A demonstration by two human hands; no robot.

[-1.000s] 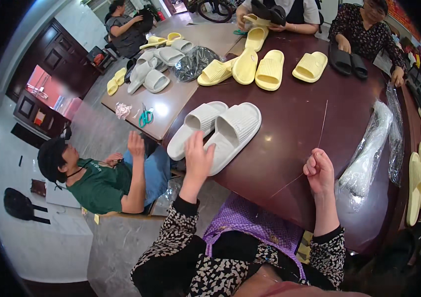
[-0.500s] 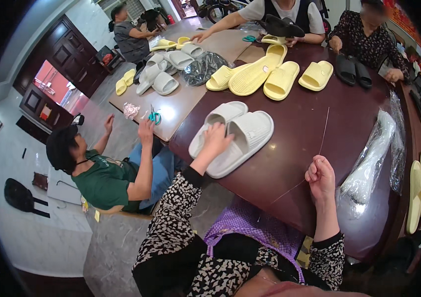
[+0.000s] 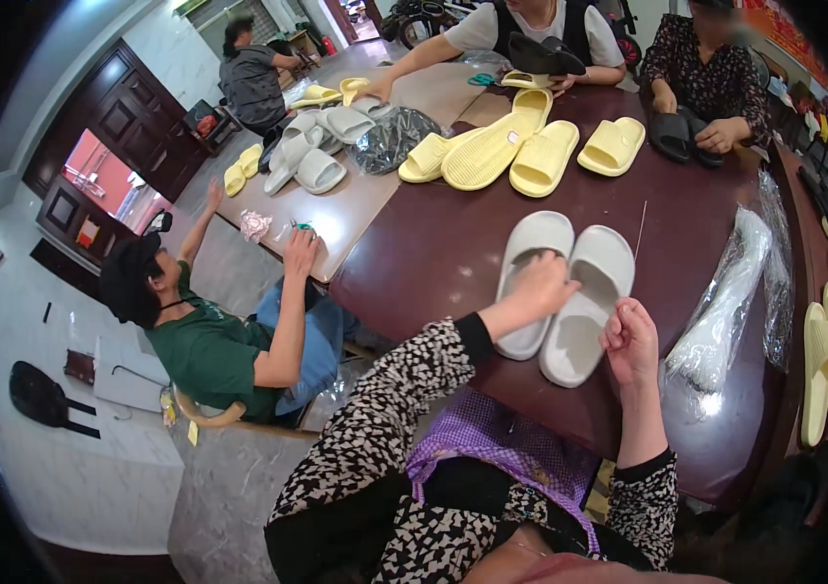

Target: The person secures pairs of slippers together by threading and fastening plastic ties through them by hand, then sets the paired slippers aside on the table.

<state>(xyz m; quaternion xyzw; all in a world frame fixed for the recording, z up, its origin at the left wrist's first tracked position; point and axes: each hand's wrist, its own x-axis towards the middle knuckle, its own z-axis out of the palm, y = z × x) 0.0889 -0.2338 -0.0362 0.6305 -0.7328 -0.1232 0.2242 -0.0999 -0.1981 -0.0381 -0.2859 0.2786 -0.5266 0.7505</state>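
A pair of pale grey slide slippers (image 3: pixel 570 287) lies side by side on the dark brown round table (image 3: pixel 433 253) in front of me. My left hand (image 3: pixel 542 282) rests on top of the pair, fingers pressing on the left slipper and the gap between the two. My right hand (image 3: pixel 630 336) hovers at the right slipper's near edge, fingers curled into a loose fist; I cannot tell whether a thin thing is pinched in it. Both forearms wear black-and-white patterned sleeves.
Several yellow slippers (image 3: pixel 516 146) lie at the table's far side, black ones (image 3: pixel 672 136) by another person. Clear plastic bags (image 3: pixel 725 311) lie to my right, more yellow slippers (image 3: pixel 823 360) at the right rim. A person in green (image 3: pixel 210 341) sits left, reaching onto a lighter table (image 3: pixel 356 209) with grey slippers (image 3: pixel 307 156).
My left hand has slid further onto the grey pair. My right hand has moved left, up to the right slipper's edge. The view has shifted, bringing the pair closer to centre.
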